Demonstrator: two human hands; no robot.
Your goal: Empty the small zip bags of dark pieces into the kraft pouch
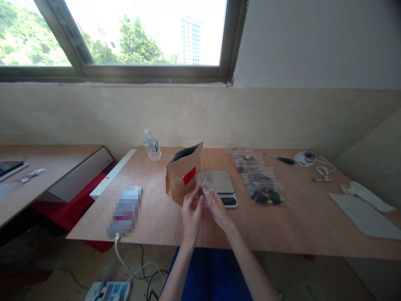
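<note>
Both hands meet over the table around a small clear zip bag [208,191] with a red seal line. My left hand [191,210] pinches the bag's left side, where a small dark item shows at the fingertips; whether it lies inside the bag I cannot tell. My right hand [218,210] is closed on the bag's right side, near the red line. Just behind stands an open brown paper pouch [178,177] with a red label. A kitchen scale [219,180] with a dark display sits behind my right hand.
Several zip bags of dark parts [266,194] lie right of the scale. Farther right are a green screwdriver [285,160], a white dome camera [304,158] and a white sheet [365,215]. A water bottle [152,145] and a blurred, cabled device [125,212] are left.
</note>
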